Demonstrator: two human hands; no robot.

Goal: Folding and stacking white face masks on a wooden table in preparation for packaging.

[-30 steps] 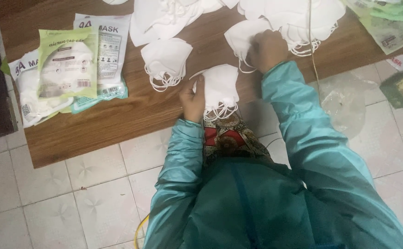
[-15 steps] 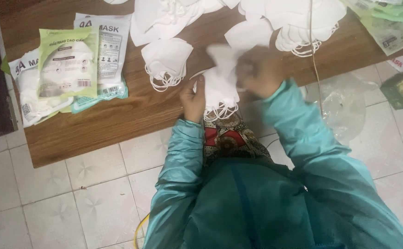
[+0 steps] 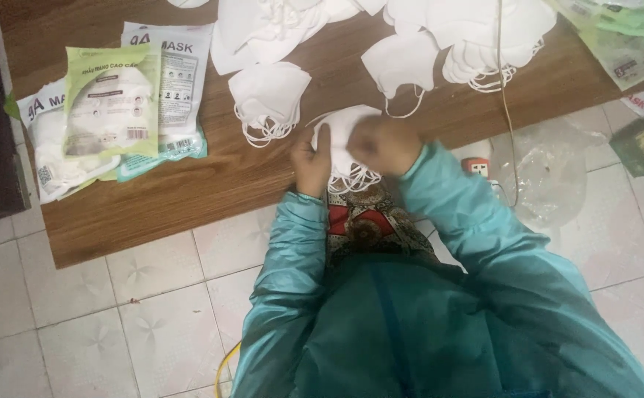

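Both hands are at the near edge of a wooden table (image 3: pixel 211 184), working one small stack of white face masks (image 3: pixel 344 125). The left hand (image 3: pixel 311 163) grips the stack's left side, fingers curled closed around the masks with the thumb on top. The right hand (image 3: pixel 382 144) lies over the stack's right half; it is blurred, the fingers appear folded down onto the masks, but how tightly they close I cannot tell. The stack sits flat on the table at its front edge, with white ear loops (image 3: pixel 355 180) spilling from beneath it over that edge. Both arms are in teal sleeves (image 3: pixel 454 214). All other places are given relative to the held stack. Just to its left lies a second small pile of folded masks (image 3: pixel 269 99), near but not touching. Just beyond and to the right lies a single mask (image 3: pixel 401 65) with one loop hanging toward the stack. Farther back, a large loose heap of masks (image 3: pixel 477 33) runs along the far side of the table. Well to the left lie flat sealed mask packets (image 3: pixel 115 110), a green one on top of white ones, overlapping. To the right, a thin pale cord (image 3: pixel 505 88) runs down from the heap across the table and off its edge to a white and orange socket block (image 3: pixel 475 166) on the tiled floor (image 3: pixel 115 302). Beside that block, farther right, lies a crumpled clear plastic bag (image 3: pixel 550 177) on the floor.
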